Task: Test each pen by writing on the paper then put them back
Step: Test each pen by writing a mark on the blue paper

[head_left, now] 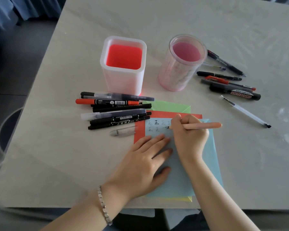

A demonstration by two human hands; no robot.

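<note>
Peach pen (203, 126), gripped in the right hand (189, 136), marks the second row of characters on blue paper (211, 152) near the table's (70, 155) front edge, where the flat, straight-fingered left hand (145, 161) should keep pinning the sheet steady.

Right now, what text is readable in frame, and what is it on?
"WHITEBOARD": black marker, printed upside down from this view.
"正": handwritten several times in two rows on the blue paper.
Print and barcodes on the left pens: too small and blurred to read.
</note>
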